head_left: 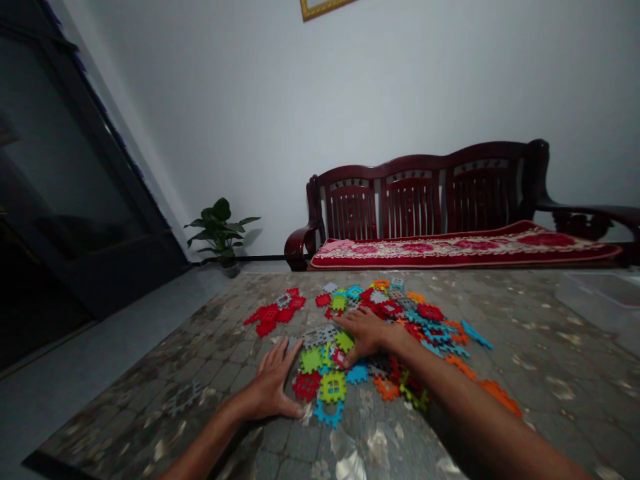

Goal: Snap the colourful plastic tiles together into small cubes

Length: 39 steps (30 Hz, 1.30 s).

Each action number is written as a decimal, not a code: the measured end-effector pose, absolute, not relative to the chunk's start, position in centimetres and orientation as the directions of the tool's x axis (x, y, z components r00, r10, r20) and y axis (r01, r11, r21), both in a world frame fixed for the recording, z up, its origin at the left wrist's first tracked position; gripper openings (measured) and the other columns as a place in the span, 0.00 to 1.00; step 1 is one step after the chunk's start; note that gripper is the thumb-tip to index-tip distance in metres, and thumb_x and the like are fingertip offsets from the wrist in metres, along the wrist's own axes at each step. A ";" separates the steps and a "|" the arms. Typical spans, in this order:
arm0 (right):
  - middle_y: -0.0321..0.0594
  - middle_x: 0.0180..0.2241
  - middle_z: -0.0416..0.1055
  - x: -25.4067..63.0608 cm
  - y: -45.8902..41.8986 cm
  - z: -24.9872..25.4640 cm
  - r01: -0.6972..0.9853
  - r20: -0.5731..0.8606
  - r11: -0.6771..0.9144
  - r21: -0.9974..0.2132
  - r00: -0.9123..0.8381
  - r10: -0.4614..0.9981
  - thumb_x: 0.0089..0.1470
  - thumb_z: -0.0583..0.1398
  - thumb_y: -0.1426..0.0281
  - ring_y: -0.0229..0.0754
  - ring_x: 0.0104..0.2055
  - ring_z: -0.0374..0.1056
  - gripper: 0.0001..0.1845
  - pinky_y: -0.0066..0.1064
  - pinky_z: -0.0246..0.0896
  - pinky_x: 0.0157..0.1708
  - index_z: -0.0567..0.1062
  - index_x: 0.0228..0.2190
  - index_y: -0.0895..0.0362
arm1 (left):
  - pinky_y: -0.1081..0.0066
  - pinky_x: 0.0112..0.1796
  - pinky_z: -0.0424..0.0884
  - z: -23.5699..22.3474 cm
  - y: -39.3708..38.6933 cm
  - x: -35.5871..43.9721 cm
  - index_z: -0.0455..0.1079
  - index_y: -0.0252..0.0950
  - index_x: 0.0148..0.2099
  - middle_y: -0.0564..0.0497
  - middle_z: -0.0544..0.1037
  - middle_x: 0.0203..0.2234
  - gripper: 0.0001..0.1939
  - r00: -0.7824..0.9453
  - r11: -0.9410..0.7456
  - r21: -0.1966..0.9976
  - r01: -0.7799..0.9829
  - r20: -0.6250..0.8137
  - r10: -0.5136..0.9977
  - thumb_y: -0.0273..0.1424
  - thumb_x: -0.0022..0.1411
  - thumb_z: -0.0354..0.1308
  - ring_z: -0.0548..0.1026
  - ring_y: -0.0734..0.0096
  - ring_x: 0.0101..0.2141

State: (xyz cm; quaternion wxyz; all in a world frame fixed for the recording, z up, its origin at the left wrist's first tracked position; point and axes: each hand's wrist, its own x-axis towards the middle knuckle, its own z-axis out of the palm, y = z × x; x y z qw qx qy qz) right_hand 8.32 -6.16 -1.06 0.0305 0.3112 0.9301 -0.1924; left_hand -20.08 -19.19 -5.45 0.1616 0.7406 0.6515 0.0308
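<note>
Forearms [460, 393] are extended over the table [220, 353], left hand [273, 387] splayed beside and right hand [370, 333] splayed over toothed pieces [311, 361] best slid lightly, kept flat.

Patterned table [550, 360], colourful toothed pieces [333, 387], clear box [603, 307]

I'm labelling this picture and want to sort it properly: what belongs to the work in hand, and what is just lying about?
In the work:
Left hand, beside the pieces
Right hand, over the pile
Coloured pieces
Table under them

Just about, as I judge:
Plant
Bench
Red patterned cover
Picture frame
</note>
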 end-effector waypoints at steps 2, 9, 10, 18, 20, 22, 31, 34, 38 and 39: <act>0.58 0.71 0.57 7.9 -6.3 -1.4 0.578 -0.135 0.747 -0.327 -0.811 0.569 0.46 0.69 0.41 0.64 0.73 0.50 0.64 0.57 0.34 0.71 0.52 0.73 0.52 | 0.39 0.68 0.43 -5.4 -19.4 -19.5 0.44 0.40 0.79 0.31 0.42 0.76 0.68 0.086 -0.043 0.223 0.974 -0.184 0.979 0.55 0.44 0.72 0.39 0.34 0.74; 0.59 0.56 0.73 5.3 -7.8 -2.8 0.635 0.108 0.738 -0.229 -0.737 0.667 0.63 0.61 0.51 0.61 0.59 0.68 0.35 0.51 0.56 0.60 0.70 0.62 0.58 | 0.42 0.67 0.49 -5.5 -17.8 -14.9 0.52 0.42 0.77 0.38 0.53 0.75 0.46 -0.049 0.061 0.205 0.977 -0.063 0.997 0.47 0.61 0.61 0.49 0.38 0.73; 0.58 0.55 0.74 5.0 -7.9 -2.9 0.641 0.127 0.731 -0.233 -0.725 0.677 0.63 0.61 0.53 0.60 0.58 0.68 0.32 0.50 0.57 0.59 0.71 0.61 0.58 | 0.43 0.67 0.51 -5.6 -17.5 -14.6 0.52 0.41 0.77 0.38 0.56 0.74 0.45 -0.036 0.042 0.222 0.974 -0.033 0.999 0.45 0.62 0.61 0.53 0.40 0.71; 0.54 0.54 0.74 3.1 -7.4 -3.7 0.615 0.189 0.676 -0.405 -0.667 0.720 0.62 0.57 0.69 0.55 0.57 0.69 0.24 0.43 0.62 0.56 0.73 0.59 0.57 | 0.54 0.59 0.67 -5.7 -15.0 -12.5 0.66 0.37 0.68 0.41 0.75 0.58 0.29 -0.001 -0.059 0.289 0.956 0.204 0.979 0.36 0.66 0.57 0.71 0.50 0.56; 0.52 0.55 0.75 2.9 -7.0 -4.0 0.574 0.219 0.642 -0.508 -0.635 0.741 0.59 0.57 0.75 0.54 0.59 0.69 0.26 0.41 0.62 0.58 0.73 0.59 0.57 | 0.54 0.58 0.68 -5.8 -14.5 -12.2 0.68 0.38 0.65 0.42 0.77 0.56 0.26 0.003 -0.083 0.314 0.946 0.245 0.969 0.33 0.66 0.57 0.73 0.51 0.55; 0.48 0.56 0.76 2.8 -6.6 -4.2 0.529 0.228 0.578 -0.622 -0.583 0.780 0.56 0.57 0.78 0.51 0.60 0.70 0.28 0.39 0.63 0.59 0.75 0.57 0.56 | 0.55 0.57 0.69 -5.8 -14.1 -11.9 0.68 0.40 0.64 0.43 0.77 0.55 0.26 0.016 -0.124 0.355 0.926 0.293 0.956 0.30 0.65 0.58 0.74 0.53 0.55; 0.40 0.53 0.79 8.1 -4.6 -2.5 0.399 0.237 0.384 -0.833 -0.371 0.898 0.48 0.57 0.79 0.49 0.54 0.74 0.32 0.39 0.68 0.58 0.78 0.55 0.53 | 0.56 0.61 0.67 -3.9 -12.2 -5.8 0.68 0.42 0.65 0.45 0.76 0.58 0.29 -0.016 -0.233 0.569 0.789 0.397 0.918 0.26 0.61 0.59 0.73 0.57 0.59; 0.42 0.54 0.78 12.0 -4.3 -1.1 0.413 0.241 0.350 -0.841 -0.292 0.925 0.48 0.58 0.77 0.50 0.53 0.75 0.33 0.42 0.69 0.57 0.77 0.56 0.53 | 0.54 0.63 0.66 -3.1 -11.0 -2.5 0.68 0.42 0.65 0.45 0.76 0.58 0.29 0.015 -0.317 0.625 0.714 0.439 0.899 0.25 0.61 0.59 0.72 0.57 0.60; 0.45 0.56 0.77 17.0 -4.2 -0.1 0.417 0.267 0.357 -0.836 -0.259 0.928 0.48 0.61 0.74 0.50 0.56 0.74 0.36 0.43 0.68 0.59 0.73 0.61 0.55 | 0.56 0.63 0.66 -2.6 -9.5 -0.9 0.63 0.41 0.69 0.43 0.70 0.63 0.37 0.161 -0.433 0.676 0.596 0.428 0.889 0.26 0.57 0.63 0.68 0.57 0.63; 0.47 0.58 0.76 18.1 -4.3 -0.1 0.428 0.277 0.365 -0.827 -0.254 0.927 0.48 0.63 0.73 0.51 0.57 0.74 0.37 0.44 0.68 0.59 0.72 0.61 0.55 | 0.56 0.64 0.65 -2.5 -9.2 -1.4 0.62 0.40 0.70 0.42 0.68 0.65 0.40 0.186 -0.442 0.670 0.596 0.420 0.888 0.26 0.56 0.65 0.67 0.56 0.64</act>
